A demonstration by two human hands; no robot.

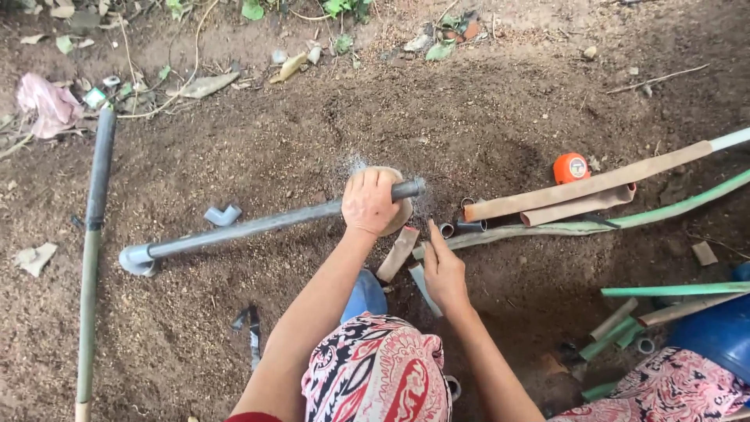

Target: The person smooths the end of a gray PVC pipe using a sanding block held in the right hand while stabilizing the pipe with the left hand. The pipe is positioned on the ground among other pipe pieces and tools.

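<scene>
Left hand grips grey pipe; right hand holds saw.

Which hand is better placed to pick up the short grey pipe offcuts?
Right, probably: the right hand sits just beside the offcuts, while the left hand is clamped on the long grey pipe.

We see soft, even daylight with no glare; faint shadow lies under the left hand gripping the grey pipe. Edges bow slightly; focus stays fairly sharp.
</scene>
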